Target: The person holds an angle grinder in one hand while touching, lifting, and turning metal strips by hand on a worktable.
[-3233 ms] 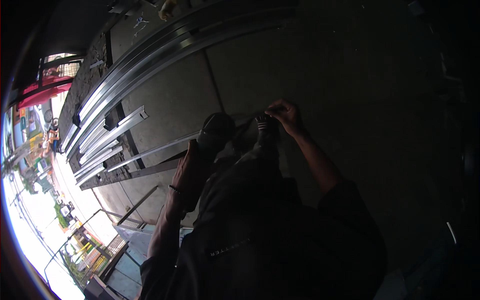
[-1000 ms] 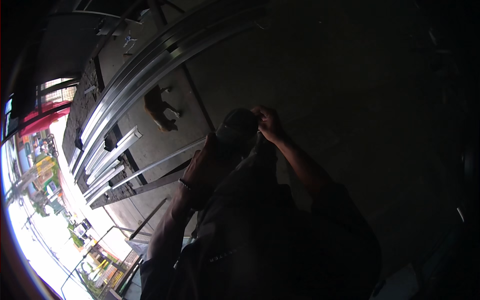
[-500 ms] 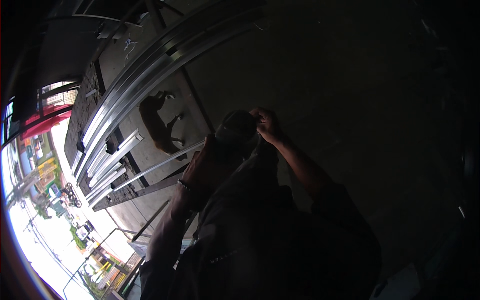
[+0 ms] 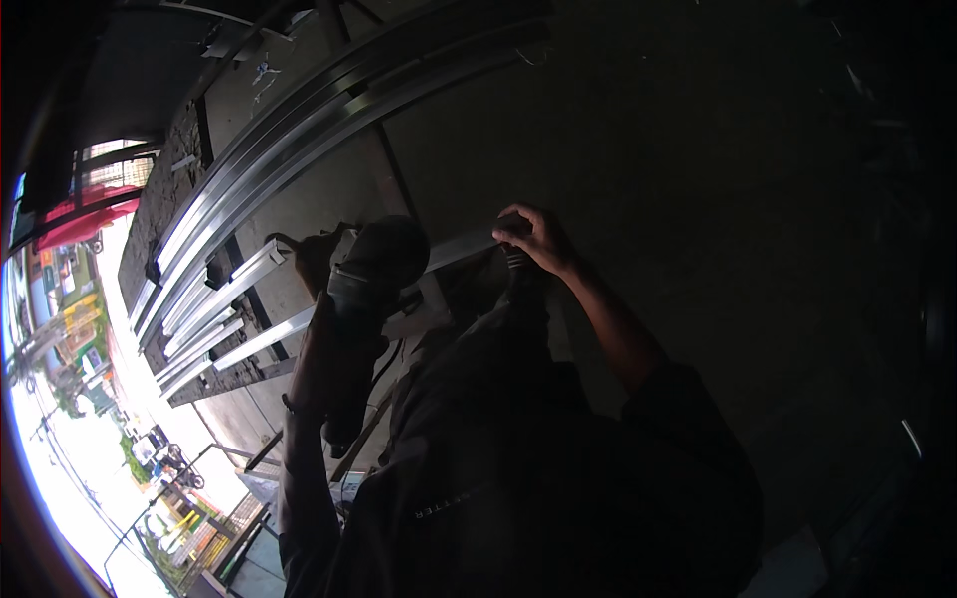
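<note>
Against my left side, my left hand (image 4: 319, 334) is closed around a dark power tool that looks like an angle grinder (image 4: 361, 294). Its round head points away from me, and its body hangs down along my forearm. Deep shadow hides most of the fingers. Farther right, my right hand (image 4: 536, 241) is curled with fingertips together at the near end of a long, flat metal bar (image 4: 464, 247). That bar passes behind the tool and runs left toward other bars. What lies inside the right fingers is hard to make out in the dark.
Several long shiny metal channels (image 4: 224, 224) lie across a dark frame (image 4: 394, 174) at left. A brown dog (image 4: 315, 257) is on the floor beyond the tool, partly hidden. A dark cord (image 4: 387, 367) hangs by the tool. Bright street with a motorcycle lies far left.
My left hand has carried the tool leftward, away from my right hand. The right hand stays nearly in place, now at the bar's end. The dog is more hidden, and the view has shifted slightly.
</note>
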Tool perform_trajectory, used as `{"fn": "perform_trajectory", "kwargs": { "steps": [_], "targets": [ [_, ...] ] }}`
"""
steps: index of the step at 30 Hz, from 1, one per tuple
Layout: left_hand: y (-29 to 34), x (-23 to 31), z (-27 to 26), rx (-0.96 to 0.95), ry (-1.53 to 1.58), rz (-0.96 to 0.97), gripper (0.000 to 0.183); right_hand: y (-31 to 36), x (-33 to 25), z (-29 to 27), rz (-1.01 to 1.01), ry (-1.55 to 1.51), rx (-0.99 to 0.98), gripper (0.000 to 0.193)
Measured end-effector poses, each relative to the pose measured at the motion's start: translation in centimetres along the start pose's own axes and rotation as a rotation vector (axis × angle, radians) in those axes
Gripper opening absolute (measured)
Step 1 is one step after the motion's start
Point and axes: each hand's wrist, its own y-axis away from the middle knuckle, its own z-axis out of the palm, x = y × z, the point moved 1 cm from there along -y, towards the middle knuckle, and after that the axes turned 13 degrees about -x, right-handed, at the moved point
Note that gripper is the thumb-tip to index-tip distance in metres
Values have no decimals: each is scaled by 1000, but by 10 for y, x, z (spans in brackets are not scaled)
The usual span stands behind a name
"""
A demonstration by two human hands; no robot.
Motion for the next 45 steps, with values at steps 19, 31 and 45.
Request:
{"fn": "perform_trajectory", "kwargs": {
  "steps": [19,31,45],
  "targets": [
    [92,-84,-14,239,475,44,60,-29,-56,-8,-172,748,-131,15],
    [116,-137,-16,329,618,107,54,-36,-66,16,-141,842,-103,18],
    [135,-183,-17,398,673,45,57,-50,-73,56,-148,1036,-117,15]
  ]
}}
